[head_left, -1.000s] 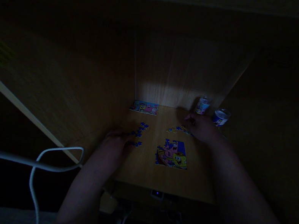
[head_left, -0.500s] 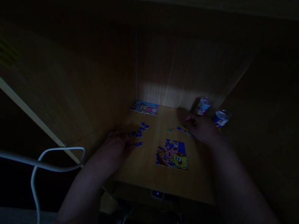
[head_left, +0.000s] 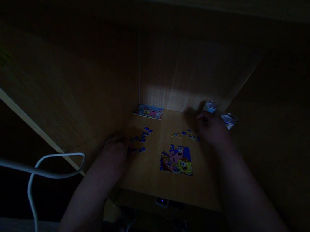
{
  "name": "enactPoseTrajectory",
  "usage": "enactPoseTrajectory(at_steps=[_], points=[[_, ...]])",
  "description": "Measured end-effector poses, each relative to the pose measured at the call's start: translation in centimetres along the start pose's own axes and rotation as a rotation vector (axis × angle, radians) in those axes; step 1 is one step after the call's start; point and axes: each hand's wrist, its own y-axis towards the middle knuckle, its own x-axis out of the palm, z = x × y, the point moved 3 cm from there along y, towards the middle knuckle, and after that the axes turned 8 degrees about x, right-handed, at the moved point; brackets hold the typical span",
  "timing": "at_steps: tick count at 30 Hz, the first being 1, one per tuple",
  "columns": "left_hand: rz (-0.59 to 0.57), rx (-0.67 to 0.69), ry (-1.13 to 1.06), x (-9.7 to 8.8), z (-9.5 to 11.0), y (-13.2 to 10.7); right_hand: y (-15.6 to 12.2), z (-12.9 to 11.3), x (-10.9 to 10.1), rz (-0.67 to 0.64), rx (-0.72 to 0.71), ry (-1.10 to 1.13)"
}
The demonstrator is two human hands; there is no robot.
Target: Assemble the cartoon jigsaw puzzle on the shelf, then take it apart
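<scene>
The scene is very dark. A partly built cartoon jigsaw [head_left: 177, 159] lies on the wooden desk [head_left: 150, 175]. My left hand [head_left: 117, 148] rests on the desk beside several loose blue pieces [head_left: 141, 136]; its fingers are too dark to read. My right hand [head_left: 212, 128] lies farther back at the right, next to a small group of loose pieces [head_left: 186, 134] and just in front of two small cups [head_left: 210, 106]. Its fingers seem curled, but I cannot make out anything in them.
A printed reference picture [head_left: 149, 111] lies at the back left of the desk. Wooden walls close in the desk at the back and both sides. A white cable [head_left: 44, 164] loops at the lower left. A small blue light [head_left: 162, 201] glows under the front edge.
My right hand has slid a little back toward the cups, now covering their lower parts. My left hand has drawn slightly nearer to me. The puzzle stays put.
</scene>
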Motion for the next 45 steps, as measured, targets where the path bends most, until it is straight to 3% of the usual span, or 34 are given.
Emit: enactPoseTrajectory(at_steps=[9, 15, 18, 24, 27, 32, 40, 45], points=[[0.005, -0.036, 0.018, 0.0, 0.3, 0.2, 0.0, -0.1, -0.7, 0.113, 0.001, 0.133], [0.001, 0.018, -0.384, -0.3, 0.5, 0.3, -0.2, -0.6, -0.5, 0.072, -0.047, 0.243], [0.034, 0.028, -0.648, 0.5, 1.6, 0.9, -0.5, -1.6, -0.1, -0.073, -0.118, 0.377], [0.132, 0.021, -1.064, 3.7, 5.8, 2.2, -2.0, -3.7, 1.0, -0.729, -0.104, 0.62], [0.075, 0.002, -1.229, 5.0, 7.6, 2.2, -2.7, -4.1, 0.9, -0.926, -0.115, 0.677], [0.011, -0.013, -1.361, 5.4, 9.0, 2.0, -3.0, -4.1, 0.6, -1.065, -0.123, 0.702], [0.079, -0.037, -1.364, 5.6, 8.5, 2.2, -3.2, -4.4, 0.7, -1.179, -0.109, 0.667], [0.108, -0.037, -1.25, 5.9, 8.6, 2.3, -3.4, -4.3, 1.3, -1.222, -0.103, 0.66]])
